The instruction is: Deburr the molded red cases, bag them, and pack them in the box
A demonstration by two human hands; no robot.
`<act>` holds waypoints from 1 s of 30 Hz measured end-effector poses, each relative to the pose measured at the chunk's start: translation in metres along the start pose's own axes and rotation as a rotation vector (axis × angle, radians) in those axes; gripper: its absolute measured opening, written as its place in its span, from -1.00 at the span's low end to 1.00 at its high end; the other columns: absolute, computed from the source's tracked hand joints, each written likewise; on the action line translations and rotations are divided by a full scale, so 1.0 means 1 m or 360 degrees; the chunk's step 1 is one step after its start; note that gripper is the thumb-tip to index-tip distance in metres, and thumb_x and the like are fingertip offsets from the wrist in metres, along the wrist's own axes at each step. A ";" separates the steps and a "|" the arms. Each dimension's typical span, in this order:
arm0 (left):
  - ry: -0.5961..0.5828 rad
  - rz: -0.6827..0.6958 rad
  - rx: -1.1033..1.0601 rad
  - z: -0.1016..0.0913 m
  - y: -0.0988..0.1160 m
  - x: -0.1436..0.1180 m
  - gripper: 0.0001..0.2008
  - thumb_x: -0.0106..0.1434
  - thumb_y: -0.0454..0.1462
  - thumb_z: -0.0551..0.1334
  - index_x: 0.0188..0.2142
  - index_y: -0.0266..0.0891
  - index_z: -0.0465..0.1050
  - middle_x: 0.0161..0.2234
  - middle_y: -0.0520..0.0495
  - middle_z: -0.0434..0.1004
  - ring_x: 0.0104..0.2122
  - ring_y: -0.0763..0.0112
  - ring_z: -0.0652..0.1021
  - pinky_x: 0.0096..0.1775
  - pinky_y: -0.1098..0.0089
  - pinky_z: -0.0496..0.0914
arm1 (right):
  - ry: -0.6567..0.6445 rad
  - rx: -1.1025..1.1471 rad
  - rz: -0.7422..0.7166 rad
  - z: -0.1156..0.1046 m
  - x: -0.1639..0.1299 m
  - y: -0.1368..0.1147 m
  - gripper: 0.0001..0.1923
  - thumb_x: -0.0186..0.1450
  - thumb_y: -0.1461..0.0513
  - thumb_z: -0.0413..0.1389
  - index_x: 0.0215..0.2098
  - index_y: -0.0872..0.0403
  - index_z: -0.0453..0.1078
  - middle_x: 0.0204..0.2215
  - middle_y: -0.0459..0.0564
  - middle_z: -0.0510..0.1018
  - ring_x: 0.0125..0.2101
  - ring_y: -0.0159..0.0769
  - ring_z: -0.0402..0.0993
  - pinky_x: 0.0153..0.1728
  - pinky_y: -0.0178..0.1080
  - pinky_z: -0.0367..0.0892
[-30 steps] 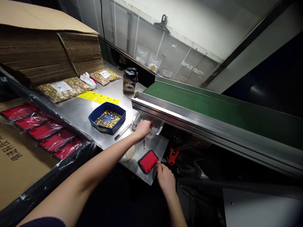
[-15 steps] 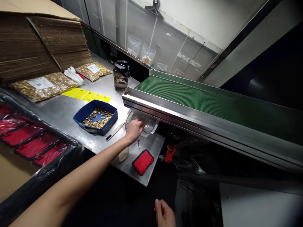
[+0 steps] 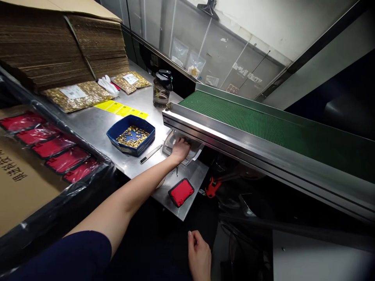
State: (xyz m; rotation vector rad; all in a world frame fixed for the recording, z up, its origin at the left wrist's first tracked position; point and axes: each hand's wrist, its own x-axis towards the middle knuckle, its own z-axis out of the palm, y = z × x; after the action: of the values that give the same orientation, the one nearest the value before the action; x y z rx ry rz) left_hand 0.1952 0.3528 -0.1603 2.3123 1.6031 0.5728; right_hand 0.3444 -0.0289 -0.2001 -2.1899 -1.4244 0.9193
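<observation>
My left hand reaches into a clear plastic tray tucked under the conveyor's near edge. Its fingers are curled down; whatever they pinch is hidden. Low in the view, my right hand hangs in front of my dark clothing, fingers folded in, with nothing visible in it. A red case with a black rim lies near the table's corner. Beside the tray are a small metal tool and a slim cutter knife. A blue bin holds many small gold-coloured metal pieces.
The green ribbed conveyor runs off to the right. At the back of the metal table are bags of gold parts, yellow labels, and a dark-lidded jug. Red cases fill a lined carton at left; stacked cardboard stands behind.
The view has shifted, so the table sits further right and more of the carton shows. My left hand is still in the tray, slightly deeper. My right hand remains low and curled.
</observation>
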 end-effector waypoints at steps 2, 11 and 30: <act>0.0013 0.0020 0.0030 0.000 0.000 -0.007 -0.75 0.42 -0.13 0.26 -0.09 -0.28 0.52 0.00 -0.17 0.55 0.08 0.12 0.51 0.17 -0.05 0.36 | 0.0067 -0.0083 -0.0028 0.004 -0.004 0.001 -0.51 0.45 -0.15 -0.10 -0.43 -0.05 0.32 -0.61 -0.07 0.42 -0.61 -0.20 0.34 -0.50 -0.22 -0.02; 0.0166 -0.0007 -0.0038 -0.007 0.004 -0.040 -0.69 0.43 -0.13 0.25 0.06 -0.26 0.49 0.13 -0.24 0.49 0.17 0.06 0.45 0.21 -0.06 0.32 | 0.0112 0.0007 -0.0061 0.004 -0.007 -0.007 -0.48 0.41 -0.20 -0.05 -0.47 -0.04 0.34 -0.63 -0.07 0.41 -0.65 -0.24 0.33 -0.56 -0.26 0.04; 0.0019 0.0358 -0.0228 -0.009 -0.028 -0.032 -0.70 0.45 -0.17 0.23 0.09 -0.24 0.48 0.16 -0.21 0.48 0.19 0.09 0.45 0.22 -0.05 0.33 | 0.0163 -0.0481 -0.0312 -0.054 0.233 -0.217 -0.72 0.46 0.10 0.17 0.00 0.13 0.46 -0.04 0.06 0.57 -0.10 -0.21 0.55 -0.04 -0.06 0.51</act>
State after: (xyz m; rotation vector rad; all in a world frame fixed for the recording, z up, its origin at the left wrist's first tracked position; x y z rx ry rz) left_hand 0.1582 0.3322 -0.1699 2.3992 1.2697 0.7272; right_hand 0.3022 0.2753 -0.1020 -2.2136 -1.7856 0.5456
